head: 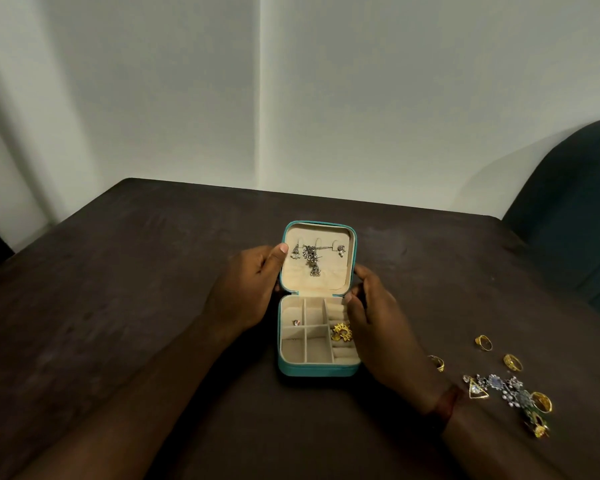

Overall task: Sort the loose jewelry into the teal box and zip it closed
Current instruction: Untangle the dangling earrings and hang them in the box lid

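Head view: the teal box (317, 370) sits open mid-table (118, 271), lid (317, 265) upright. Left hand (246, 292) grips the lid's nine o'clock edge, thumb curled over the rim. Right hand (378, 323) pinches the three o'clock hinge corner. Loose jewelry (510, 389) lies scattered at four o'clock, well apart.

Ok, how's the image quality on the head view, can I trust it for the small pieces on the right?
Head view: dim, warm light, and the dark table swallows contrast. The teal box interior is sharp enough to read its compartments. The loose jewelry near the right edge looks soft and smeared, so individual pieces there are hard to separate. Wide-angle stretch shows toward the frame edges. No glare.
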